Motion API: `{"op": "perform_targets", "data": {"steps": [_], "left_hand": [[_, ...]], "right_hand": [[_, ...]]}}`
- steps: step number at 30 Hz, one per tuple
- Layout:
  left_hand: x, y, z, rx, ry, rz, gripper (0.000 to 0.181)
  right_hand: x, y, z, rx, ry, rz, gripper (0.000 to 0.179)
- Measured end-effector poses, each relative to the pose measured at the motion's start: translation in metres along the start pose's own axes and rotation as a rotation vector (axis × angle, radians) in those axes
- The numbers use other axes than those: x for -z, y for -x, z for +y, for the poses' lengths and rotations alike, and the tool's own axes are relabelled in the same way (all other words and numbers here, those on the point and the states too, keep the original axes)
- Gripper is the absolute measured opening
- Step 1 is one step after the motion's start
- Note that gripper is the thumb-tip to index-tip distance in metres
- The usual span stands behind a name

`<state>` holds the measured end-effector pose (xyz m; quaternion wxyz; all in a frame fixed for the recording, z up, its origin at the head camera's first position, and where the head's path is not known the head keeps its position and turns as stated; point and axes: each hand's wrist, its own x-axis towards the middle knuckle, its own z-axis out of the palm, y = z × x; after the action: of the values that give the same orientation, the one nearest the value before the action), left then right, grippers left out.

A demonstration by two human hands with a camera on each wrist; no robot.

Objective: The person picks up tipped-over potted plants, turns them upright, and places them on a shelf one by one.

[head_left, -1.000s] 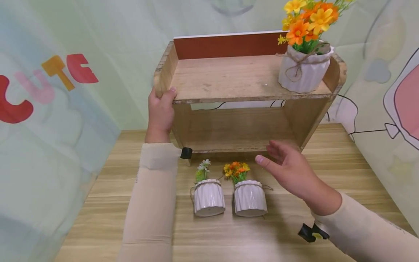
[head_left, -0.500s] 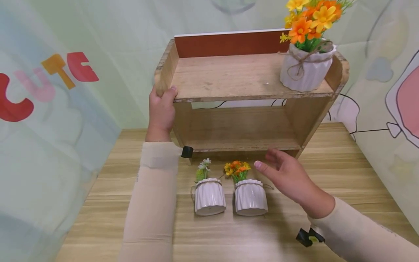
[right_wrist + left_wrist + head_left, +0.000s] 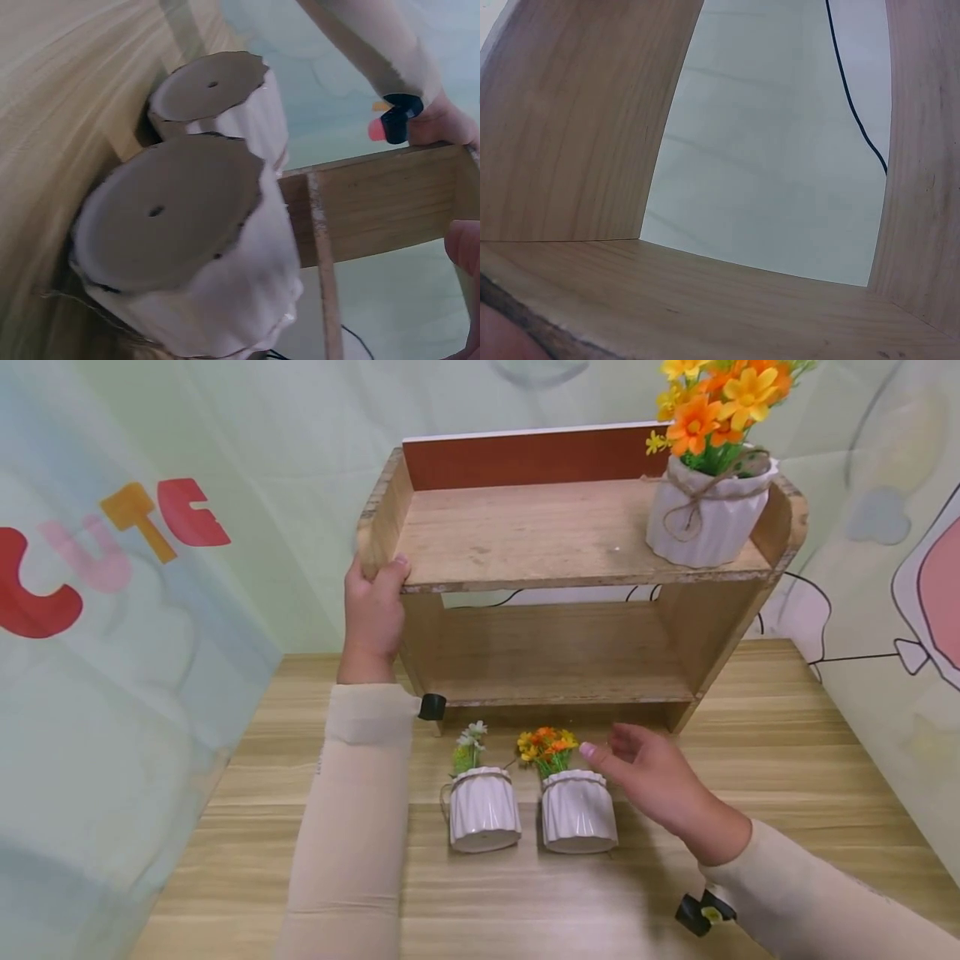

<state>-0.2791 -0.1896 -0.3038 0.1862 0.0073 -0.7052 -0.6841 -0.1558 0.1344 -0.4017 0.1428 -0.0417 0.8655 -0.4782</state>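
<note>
The wooden shelf (image 3: 517,535) is gripped at its left end by the left hand (image 3: 373,620), while the orange-flowered pot (image 3: 579,814), lying sideways on the table (image 3: 480,910) beside the empty, relaxed right hand (image 3: 662,781), is judged stiff, slick and breakable, best held around its ribbed wall.

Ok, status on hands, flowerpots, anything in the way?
Left hand gripping shelf. Right hand empty, near lying orange-flowered pot. White-flowered pot lying alongside. Nothing seen in the way.

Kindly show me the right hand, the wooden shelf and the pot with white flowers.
Right hand (image 3: 663,781): head view, middle of the hand.
Wooden shelf (image 3: 525,531): head view, upper board.
Pot with white flowers (image 3: 485,810): head view, ribbed side wall.
</note>
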Motion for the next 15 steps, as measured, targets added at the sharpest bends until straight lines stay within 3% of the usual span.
{"op": "perform_targets", "data": {"steps": [8, 15], "left_hand": [[0.0, 0.001, 0.001, 0.005, -0.009, 0.004, 0.065], [0.0, 0.001, 0.002, 0.004, -0.013, 0.002, 0.065]], "right_hand": [[-0.01, -0.005, 0.012, -0.034, -0.017, -0.028, 0.087], [-0.015, -0.007, 0.022, -0.079, 0.036, -0.029, 0.087]]}}
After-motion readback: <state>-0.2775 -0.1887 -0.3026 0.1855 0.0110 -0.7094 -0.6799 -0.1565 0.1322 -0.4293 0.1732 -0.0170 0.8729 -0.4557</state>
